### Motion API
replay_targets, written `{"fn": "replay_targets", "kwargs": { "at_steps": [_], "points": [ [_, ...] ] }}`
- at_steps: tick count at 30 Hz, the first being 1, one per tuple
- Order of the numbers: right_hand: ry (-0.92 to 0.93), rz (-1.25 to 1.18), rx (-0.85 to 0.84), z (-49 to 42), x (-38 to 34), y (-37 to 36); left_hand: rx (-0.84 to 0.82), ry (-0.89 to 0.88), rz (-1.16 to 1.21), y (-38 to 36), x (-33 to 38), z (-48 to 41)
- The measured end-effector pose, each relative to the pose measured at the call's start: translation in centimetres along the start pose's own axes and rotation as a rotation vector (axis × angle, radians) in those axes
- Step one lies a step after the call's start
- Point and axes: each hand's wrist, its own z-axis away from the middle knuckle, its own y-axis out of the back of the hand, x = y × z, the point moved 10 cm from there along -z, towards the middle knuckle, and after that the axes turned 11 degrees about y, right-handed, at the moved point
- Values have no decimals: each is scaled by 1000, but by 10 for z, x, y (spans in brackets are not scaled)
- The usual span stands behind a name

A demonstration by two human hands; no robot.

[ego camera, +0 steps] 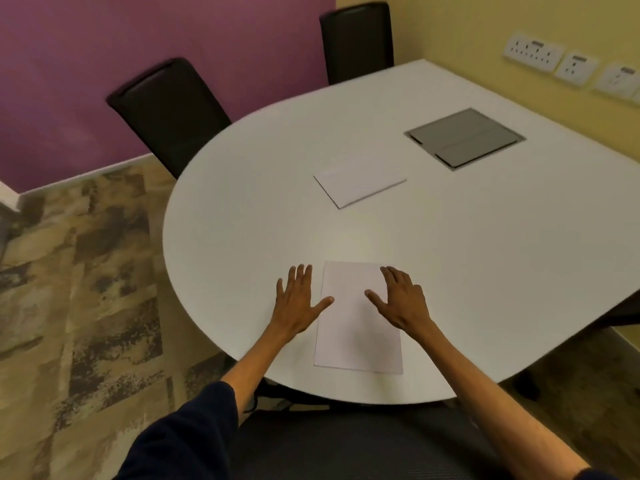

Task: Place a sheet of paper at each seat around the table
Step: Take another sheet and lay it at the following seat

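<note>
Head view: a single sheet of paper (358, 327) lies flat on the white worktop (450, 254) at the near seat, its long axis running away from the person and its near short edge just inside the worktop's rim. Taking that sheet as the landmark, the left hand (298, 303) rests flat on the worktop just to its left, fingers spread, with only the thumb tip reaching the sheet's left edge. The right hand (401, 301) lies over the sheet's far right corner, fingers spread too, thumb on the paper. Neither grip is closed on anything; both hands are flat and apart.

Beyond the sheet, toward the middle of the worktop and well apart from it, sits the paper stack (360, 185), turned so its long axis runs across and slightly away to the right. It lies straight ahead of both hands, a little nearer the right one. Farther right of the stack is a grey cable hatch (465, 137).

Two black chairs (166, 112) stand at the far left rim, with no sheets in front of them. This seat looks served, so the next move probably turns on a forward reach to the stack, the right hand having the shorter path.
</note>
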Motion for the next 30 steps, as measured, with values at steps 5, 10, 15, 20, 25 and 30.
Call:
{"fn": "replay_targets", "kwargs": {
  "at_steps": [5, 10, 15, 20, 25, 30],
  "points": [
    [23, -80, 262, -6, -30, 69, 177, 19, 106, 62, -1, 22],
    [114, -122, 456, -5, -83, 132, 434, 24, 151, 142, -13, 56],
    [212, -136, 521, -8, -152, 160, 575, 75, 142, 198, -55, 84],
    [309, -160, 515, -15, -230, 163, 685, 148, 171, 242, -115, 115],
    [367, -181, 491, -23, -319, 143, 730, 207, 177, 272, -196, 147],
    [405, -195, 488, -22, -421, 108, 751, 266, 164, 289, -293, 184]
  ]
}}
